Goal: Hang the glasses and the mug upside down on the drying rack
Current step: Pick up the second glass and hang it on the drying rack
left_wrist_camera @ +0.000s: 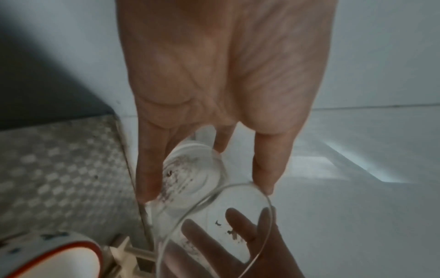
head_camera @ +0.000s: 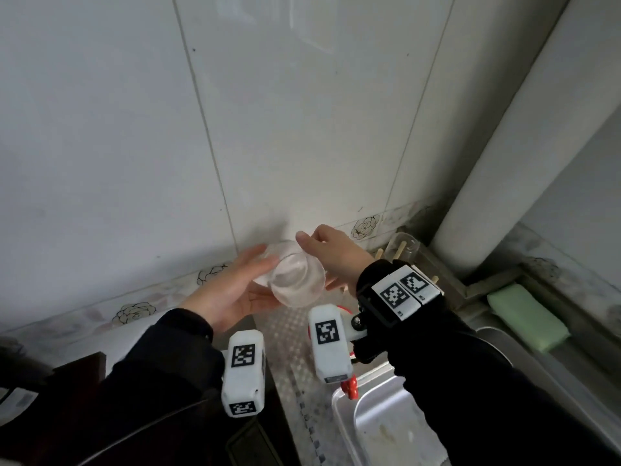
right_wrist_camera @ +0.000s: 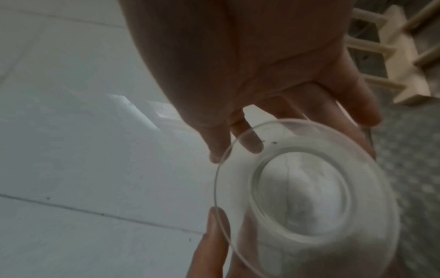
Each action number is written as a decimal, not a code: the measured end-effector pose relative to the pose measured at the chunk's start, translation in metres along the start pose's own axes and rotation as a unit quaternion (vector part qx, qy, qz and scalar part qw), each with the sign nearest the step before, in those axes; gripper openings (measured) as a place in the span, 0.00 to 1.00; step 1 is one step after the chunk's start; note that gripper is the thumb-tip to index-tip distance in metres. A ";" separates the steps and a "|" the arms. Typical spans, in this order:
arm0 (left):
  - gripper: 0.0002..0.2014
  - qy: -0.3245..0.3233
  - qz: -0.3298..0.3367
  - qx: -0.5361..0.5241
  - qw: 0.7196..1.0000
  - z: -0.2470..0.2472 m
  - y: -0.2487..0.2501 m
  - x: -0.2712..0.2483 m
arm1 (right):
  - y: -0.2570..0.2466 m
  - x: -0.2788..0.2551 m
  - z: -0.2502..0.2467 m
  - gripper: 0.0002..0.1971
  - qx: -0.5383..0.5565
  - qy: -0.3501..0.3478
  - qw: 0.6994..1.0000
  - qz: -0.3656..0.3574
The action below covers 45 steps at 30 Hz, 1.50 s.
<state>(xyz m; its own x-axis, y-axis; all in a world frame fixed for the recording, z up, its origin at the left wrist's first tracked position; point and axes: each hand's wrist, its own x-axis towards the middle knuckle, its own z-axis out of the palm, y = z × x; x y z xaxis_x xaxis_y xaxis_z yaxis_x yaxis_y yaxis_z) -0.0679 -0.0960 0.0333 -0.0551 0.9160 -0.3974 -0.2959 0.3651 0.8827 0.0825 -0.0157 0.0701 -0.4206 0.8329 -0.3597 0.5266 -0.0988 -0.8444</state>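
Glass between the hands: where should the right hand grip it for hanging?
I'd take the glass by its side wall near the thick base, right hand wrapping from above. It lies sideways with the mouth facing the right wrist, and that mouth must stay clear for a rack peg.

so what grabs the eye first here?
A clear glass is held tilted in mid-air before the tiled wall, with the left hand and right hand both on it. Beyond the right hand, another glass already sits upturned on the wooden drying rack. A green sponge lies far right.
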 end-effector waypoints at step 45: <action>0.44 -0.010 0.222 0.304 0.927 0.149 0.003 0.140 | 0.143 0.012 -0.094 0.14 0.117 0.185 0.974 0.064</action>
<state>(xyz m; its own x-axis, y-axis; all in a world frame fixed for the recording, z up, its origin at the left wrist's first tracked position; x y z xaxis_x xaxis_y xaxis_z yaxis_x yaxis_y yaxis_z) 0.0656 0.0585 0.0177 -0.0224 0.9990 0.0381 0.3428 -0.0281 0.9390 0.2221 0.0310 -0.0177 -0.0441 0.9407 -0.3362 0.3562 -0.2997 -0.8851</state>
